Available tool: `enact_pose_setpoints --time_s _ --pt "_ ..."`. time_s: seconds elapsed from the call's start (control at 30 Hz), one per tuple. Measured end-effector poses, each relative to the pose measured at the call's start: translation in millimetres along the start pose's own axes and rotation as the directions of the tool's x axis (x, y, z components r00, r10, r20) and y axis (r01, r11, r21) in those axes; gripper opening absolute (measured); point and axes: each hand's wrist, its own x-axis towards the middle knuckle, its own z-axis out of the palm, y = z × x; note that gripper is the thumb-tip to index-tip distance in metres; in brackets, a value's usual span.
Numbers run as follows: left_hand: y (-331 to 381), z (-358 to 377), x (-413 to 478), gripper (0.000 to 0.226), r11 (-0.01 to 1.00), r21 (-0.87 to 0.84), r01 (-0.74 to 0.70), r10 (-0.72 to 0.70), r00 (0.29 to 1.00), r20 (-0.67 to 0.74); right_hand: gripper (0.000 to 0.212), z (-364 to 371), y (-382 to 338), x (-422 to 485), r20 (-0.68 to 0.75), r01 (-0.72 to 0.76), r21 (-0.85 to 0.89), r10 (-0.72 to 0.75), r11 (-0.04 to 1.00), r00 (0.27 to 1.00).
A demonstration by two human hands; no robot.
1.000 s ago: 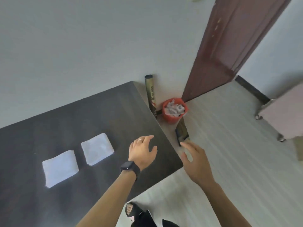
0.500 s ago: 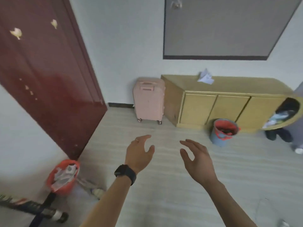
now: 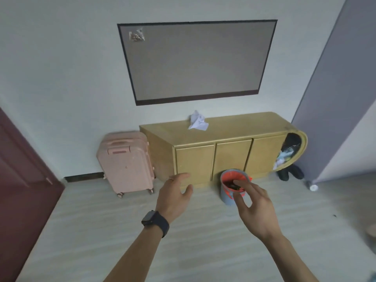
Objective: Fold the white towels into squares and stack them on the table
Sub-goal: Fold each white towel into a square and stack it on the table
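A crumpled white towel (image 3: 197, 121) lies on top of a low yellow cabinet (image 3: 227, 151) against the far wall. My left hand (image 3: 175, 197), with a black watch on its wrist, is held out in front of me with fingers apart and nothing in it. My right hand (image 3: 254, 208) is also stretched forward, fingers spread and empty. Both hands are well short of the cabinet and the towel. The table and the folded towels are out of view.
A pink suitcase (image 3: 126, 165) stands left of the cabinet. A grey bucket with an orange liner (image 3: 230, 197) sits on the floor before the cabinet. A dark red door (image 3: 22, 180) is at the left; black shoes (image 3: 291, 174) and a grey panel (image 3: 341, 88) at the right.
My view has swung away from the dark table with two folded towels, past the red door, to the cabinet wall. The cabinet is now nearer. Both hands stay raised and empty.
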Motion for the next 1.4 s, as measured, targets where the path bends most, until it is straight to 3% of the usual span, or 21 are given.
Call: enact_pose_setpoints --time_s 0.2,0.37,0.67,1.13,1.4 --pt "-0.2 50.9 135.2 0.036 0.999 -0.003 -0.036 0.036 0.996 0.084 0.033 14.9 51.3 96.2 0.015 -0.089 -0.039 0.089 0.995 0.996" --pt "21.0 114.4 222.7 0.035 0.997 0.009 -0.075 0.072 0.975 0.212 0.032 6.5 111.7 155.9 -0.053 -0.233 -0.066 0.230 0.970 0.972" --pt "83.3 259.7 375.2 0.032 0.991 0.012 -0.134 0.121 0.929 0.349 0.031 -19.3 262.7 279.0 -0.067 -0.368 -0.116 0.363 0.923 0.930" --pt "142.0 422.7 605.0 0.030 0.996 0.008 0.089 -0.086 0.940 0.331 0.028 -41.3 451.5 541.1 0.086 -0.290 -0.151 0.305 0.945 0.948" --pt "112.6 485.5 747.0 0.031 0.949 0.008 0.316 -0.308 0.921 0.239 0.030 21.8 534.7 719.7 0.364 -0.217 -0.186 0.272 0.958 0.891"
